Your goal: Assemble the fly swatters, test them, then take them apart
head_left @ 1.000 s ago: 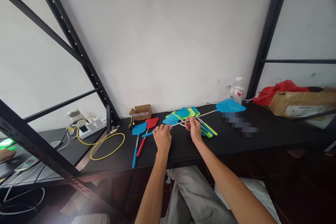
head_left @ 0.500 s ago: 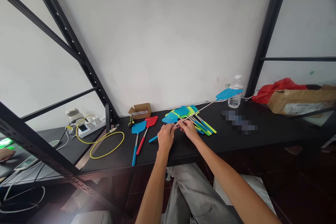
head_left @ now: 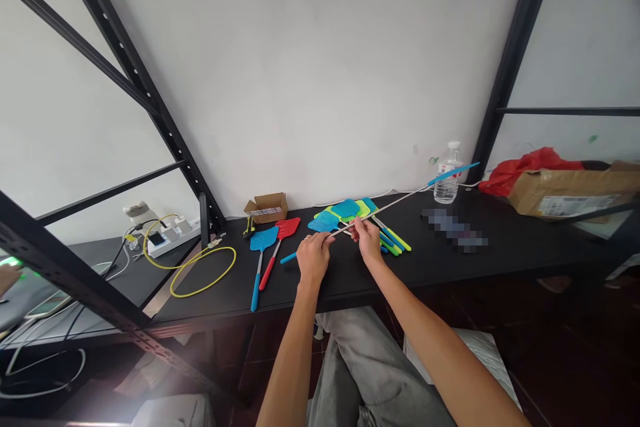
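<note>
Both of my hands hold one blue fly swatter point(head_left: 445, 175), raised above the table and slanting up to the right. My left hand point(head_left: 313, 255) is closed around it near the blue handle, whose end sticks out to the left. Further along, my right hand point(head_left: 367, 237) pinches the thin metal shaft. The swatter's head is seen nearly edge-on, in front of a water bottle. Beyond my hands lies a pile of blue and yellow-green fly swatters point(head_left: 345, 209). Left of my hands, a blue swatter point(head_left: 263, 239) and a red swatter point(head_left: 287, 228) lie side by side.
A small open cardboard box point(head_left: 267, 207) stands by the wall. At left are a yellow cable point(head_left: 204, 293), a power strip point(head_left: 175, 238) and another person's hand point(head_left: 7, 278). The clear bottle point(head_left: 447, 188), a blurred object point(head_left: 455, 230) and a larger cardboard box point(head_left: 575, 192) are at right.
The held swatter's head has moved right and turned from showing its face to nearly edge-on. My right hand has slid away from my left along the shaft.
</note>
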